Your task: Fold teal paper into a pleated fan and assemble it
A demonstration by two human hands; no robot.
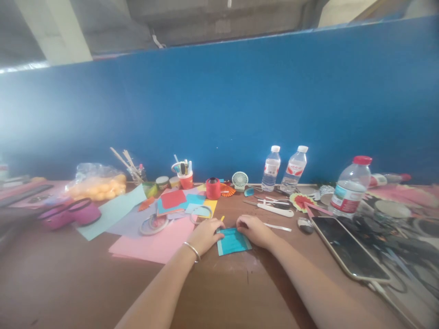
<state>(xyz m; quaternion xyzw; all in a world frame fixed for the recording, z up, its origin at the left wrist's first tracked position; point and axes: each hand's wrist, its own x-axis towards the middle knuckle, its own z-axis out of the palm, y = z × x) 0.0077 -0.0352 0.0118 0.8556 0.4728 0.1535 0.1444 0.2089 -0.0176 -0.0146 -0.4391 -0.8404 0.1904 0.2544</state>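
Observation:
A small blue sheet of paper (234,243) lies on the brown table in front of me, with a pale strip along its left and right sides. My left hand (205,234), a silver bangle at the wrist, is closed at the paper's upper left corner, thumb over its edge. At the upper right corner, my right hand (256,229) has its fingers curled in onto the paper. Its fingertips are partly hidden. A tiny yellow strip (222,218) shows just beyond my left fingers.
Pink paper sheets (151,244) and a tape roll (153,225) lie left. Behind are a red tape roll (213,188) and a small fan (239,181). A white-handled cutter (275,210), phone (350,246) and red-capped bottle (349,189) are on the right. A blue partition (219,109) stands behind.

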